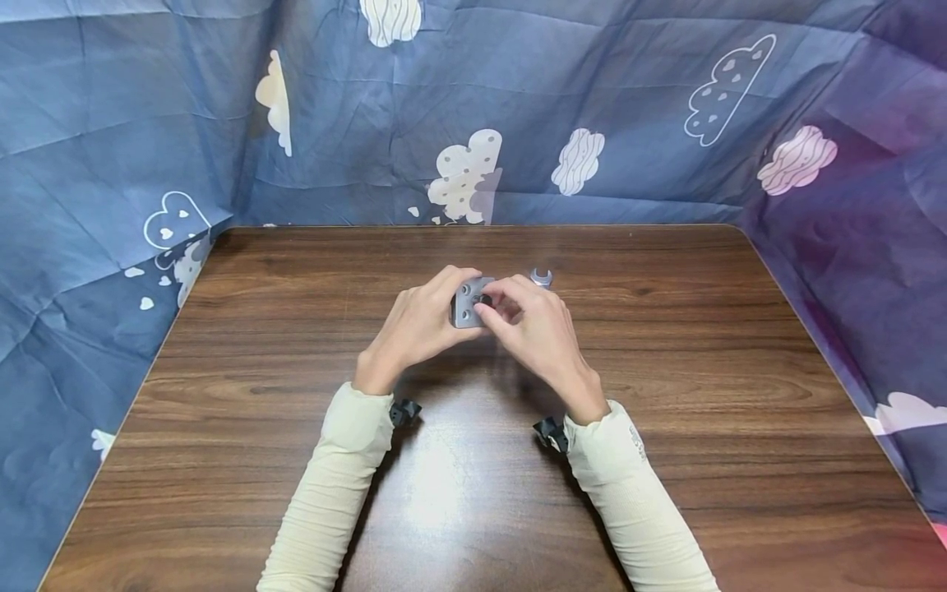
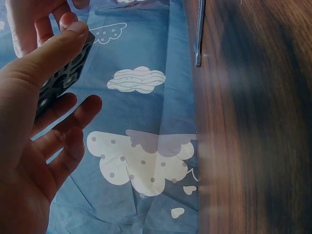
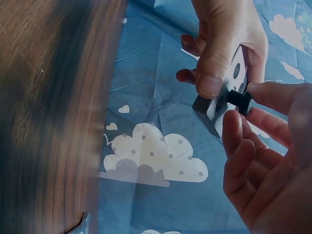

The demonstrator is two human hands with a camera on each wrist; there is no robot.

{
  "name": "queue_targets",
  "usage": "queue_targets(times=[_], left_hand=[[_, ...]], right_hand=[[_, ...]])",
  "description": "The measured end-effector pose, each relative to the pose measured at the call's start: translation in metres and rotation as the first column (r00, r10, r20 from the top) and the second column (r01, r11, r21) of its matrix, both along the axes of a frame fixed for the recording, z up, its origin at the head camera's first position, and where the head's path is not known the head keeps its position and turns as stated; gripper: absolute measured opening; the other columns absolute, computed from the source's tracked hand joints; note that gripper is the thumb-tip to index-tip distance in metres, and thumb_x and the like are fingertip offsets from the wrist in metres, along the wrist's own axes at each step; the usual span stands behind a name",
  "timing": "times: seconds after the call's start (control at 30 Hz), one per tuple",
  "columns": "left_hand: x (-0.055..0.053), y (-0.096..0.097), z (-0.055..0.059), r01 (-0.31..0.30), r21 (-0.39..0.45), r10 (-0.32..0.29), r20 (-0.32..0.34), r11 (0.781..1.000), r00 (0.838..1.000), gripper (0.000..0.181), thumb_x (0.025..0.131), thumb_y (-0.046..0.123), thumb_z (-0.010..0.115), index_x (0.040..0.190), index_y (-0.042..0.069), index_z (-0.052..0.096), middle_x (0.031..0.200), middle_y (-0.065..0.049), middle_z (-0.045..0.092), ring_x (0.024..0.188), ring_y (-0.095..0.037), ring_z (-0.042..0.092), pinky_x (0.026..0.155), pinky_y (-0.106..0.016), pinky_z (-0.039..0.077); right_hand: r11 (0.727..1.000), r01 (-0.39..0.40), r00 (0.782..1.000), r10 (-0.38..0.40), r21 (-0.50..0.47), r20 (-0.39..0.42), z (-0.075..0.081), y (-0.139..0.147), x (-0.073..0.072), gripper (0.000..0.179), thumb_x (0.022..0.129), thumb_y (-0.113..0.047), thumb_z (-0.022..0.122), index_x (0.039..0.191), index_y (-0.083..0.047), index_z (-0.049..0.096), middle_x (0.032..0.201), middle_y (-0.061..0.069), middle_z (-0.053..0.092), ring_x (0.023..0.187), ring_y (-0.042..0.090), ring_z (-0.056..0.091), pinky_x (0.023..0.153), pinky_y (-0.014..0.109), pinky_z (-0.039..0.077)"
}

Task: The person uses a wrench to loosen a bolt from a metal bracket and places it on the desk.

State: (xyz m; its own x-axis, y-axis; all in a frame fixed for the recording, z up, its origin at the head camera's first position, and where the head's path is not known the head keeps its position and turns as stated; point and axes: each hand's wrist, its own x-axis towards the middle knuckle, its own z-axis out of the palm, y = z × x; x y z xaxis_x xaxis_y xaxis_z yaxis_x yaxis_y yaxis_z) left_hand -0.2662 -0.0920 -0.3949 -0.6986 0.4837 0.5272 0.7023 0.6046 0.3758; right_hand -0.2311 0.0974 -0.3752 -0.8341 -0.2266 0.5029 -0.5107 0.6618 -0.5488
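Observation:
My left hand (image 1: 423, 322) grips a grey metal block (image 1: 463, 306) with several round holes, by its edges, above the table. In the right wrist view the thumb lies along one edge of the block (image 3: 214, 109). My right hand (image 1: 542, 330) pinches a short black bolt (image 3: 240, 100) between thumb and fingertips, its end at the block's holed face. How far the bolt sits in a hole I cannot tell. Just beyond the right hand, an open-end wrench (image 1: 542, 279) lies on the table, its handle hidden by that hand.
The brown wood-grain table (image 1: 703, 370) spreads out on all sides of the hands. Blue cloth (image 1: 333, 123) with white cloud prints hangs behind it and along both sides. A black wrist camera (image 1: 404, 413) is strapped under the left sleeve, another camera (image 1: 551, 434) under the right.

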Motion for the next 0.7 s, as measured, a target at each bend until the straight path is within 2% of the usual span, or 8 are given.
queue_targets(times=[0.33, 0.53, 0.7], left_hand=[[-0.0002, -0.0003, 0.0006, 0.002, -0.007, -0.002, 0.005, 1.000, 1.000, 0.062, 0.076, 0.042, 0.083, 0.128, 0.017, 0.057, 0.110, 0.002, 0.062, 0.072, -0.014, 0.059, 0.057, -0.035, 0.050], [-0.0004, -0.0007, 0.0007, -0.001, -0.012, 0.001, 0.010, 1.000, 1.000, 0.063, 0.076, 0.042, 0.083, 0.128, 0.017, 0.057, 0.110, 0.003, 0.062, 0.072, -0.014, 0.059, 0.057, -0.035, 0.050], [-0.0008, -0.0014, 0.0006, 0.003, -0.007, -0.003, 0.013, 1.000, 1.000, 0.062, 0.076, 0.038, 0.083, 0.128, 0.016, 0.057, 0.111, 0.001, 0.062, 0.072, -0.015, 0.059, 0.057, -0.034, 0.050]], right_hand=[[0.999, -0.044, 0.999, 0.044, -0.012, -0.010, -0.0008, 0.0005, -0.0005, 0.021, 0.087, -0.016, 0.074, 0.107, -0.010, 0.073, 0.090, -0.001, 0.066, 0.073, 0.012, 0.064, 0.067, 0.037, 0.053], [0.999, -0.052, 0.999, 0.052, 0.000, -0.011, -0.0008, 0.0010, -0.0001, 0.022, 0.087, -0.015, 0.074, 0.108, -0.010, 0.073, 0.092, 0.000, 0.065, 0.074, 0.011, 0.064, 0.067, 0.034, 0.053], [0.999, -0.045, 0.999, 0.045, -0.004, 0.001, 0.0004, 0.0016, 0.0006, 0.030, 0.087, -0.020, 0.075, 0.116, -0.010, 0.070, 0.095, 0.001, 0.064, 0.073, 0.012, 0.062, 0.066, 0.034, 0.051]])
